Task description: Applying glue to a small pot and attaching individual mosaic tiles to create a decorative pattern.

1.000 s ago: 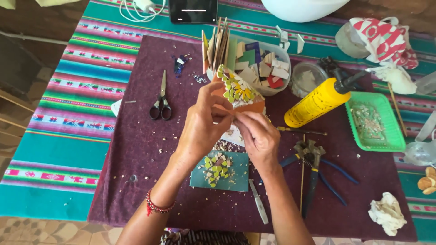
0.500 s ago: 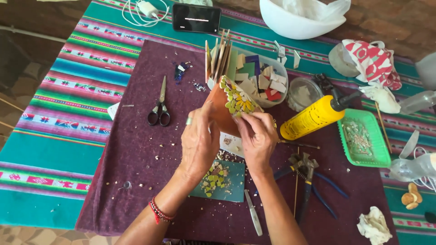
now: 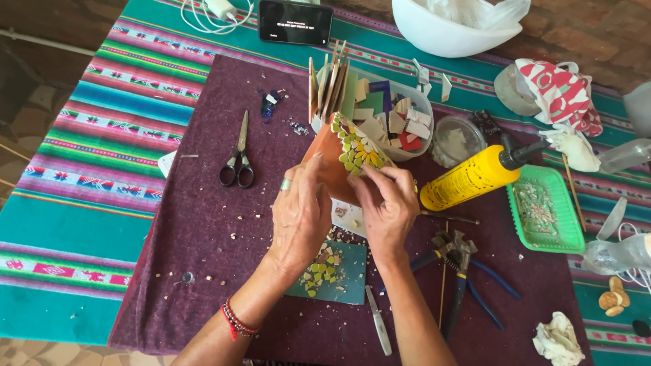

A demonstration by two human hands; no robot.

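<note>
Centre of the frame: both hands are on the terracotta pot (image 3: 332,166), tilted so its long axis runs from lower left up toward the upper right, mosaic side facing up. The left hand (image 3: 298,217) clasps the bare orange wall from the lower left; the right hand (image 3: 386,207) sits just right of it, fingertips pressed on the green and yellow mosaic tiles (image 3: 358,150). The right hand is nearer those tiles. Against half a second ago, the pot lies a touch flatter, and the scissors (image 3: 237,163) at left haven't budged.
</note>
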